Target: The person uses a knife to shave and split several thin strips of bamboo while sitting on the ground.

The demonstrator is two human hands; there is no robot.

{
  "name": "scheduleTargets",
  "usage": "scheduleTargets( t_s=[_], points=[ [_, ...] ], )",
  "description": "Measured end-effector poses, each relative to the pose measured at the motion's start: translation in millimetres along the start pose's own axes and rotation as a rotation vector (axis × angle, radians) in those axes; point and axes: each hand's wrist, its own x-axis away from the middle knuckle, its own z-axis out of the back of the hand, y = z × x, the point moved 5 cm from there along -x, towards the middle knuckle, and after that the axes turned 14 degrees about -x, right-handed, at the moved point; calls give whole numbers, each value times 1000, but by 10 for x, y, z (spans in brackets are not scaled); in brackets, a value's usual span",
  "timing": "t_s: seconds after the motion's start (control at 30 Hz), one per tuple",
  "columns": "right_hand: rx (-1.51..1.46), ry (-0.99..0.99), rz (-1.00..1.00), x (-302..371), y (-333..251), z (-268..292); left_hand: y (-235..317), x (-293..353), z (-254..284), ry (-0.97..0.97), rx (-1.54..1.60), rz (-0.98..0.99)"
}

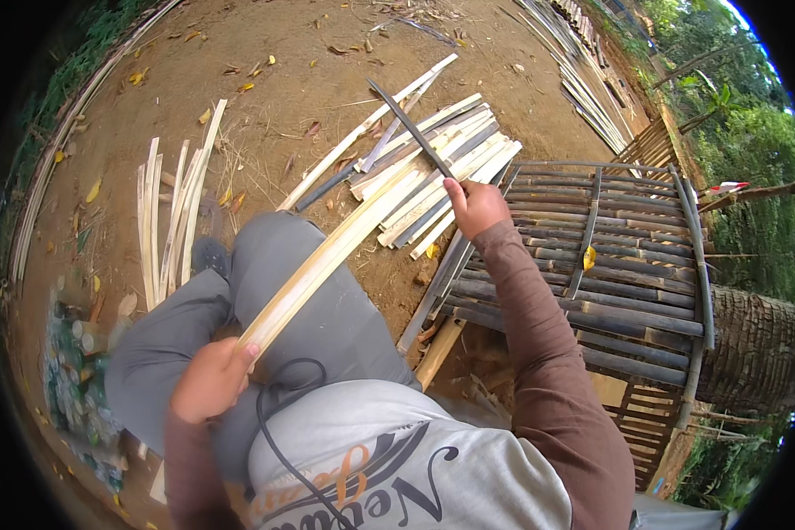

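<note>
My left hand point(212, 378) is closed around the near end of a long, pale split bamboo strip point(314, 262). The strip slants up and away to the right, across my grey trouser leg. In my right hand point(480, 208) is a long knife with a dark, narrow blade point(408, 125); the fingers wrap its handle, which is mostly hidden. Its blade points up and to the left, over the far part of the strip and a pile of bamboo slats point(495, 163). Whether blade and strip touch, I cannot tell.
A slatted bamboo bench point(636, 281) stands on the right, beside a thick trunk point(755, 349). More split strips point(175, 208) lie to my left. Bottles and other clutter point(79, 389) sit at lower left. Beyond is bare dirt ground point(265, 35) with scattered leaves.
</note>
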Motion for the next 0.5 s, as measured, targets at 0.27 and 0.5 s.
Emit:
scheduleTargets(
  t_s=[0.27,0.5],
  points=[
    [85,88,-87,-2,19,186,68,38,22,11,-31,17],
    [77,-60,-154,11,64,134,42,52,6,25,-30,20]
  ],
)
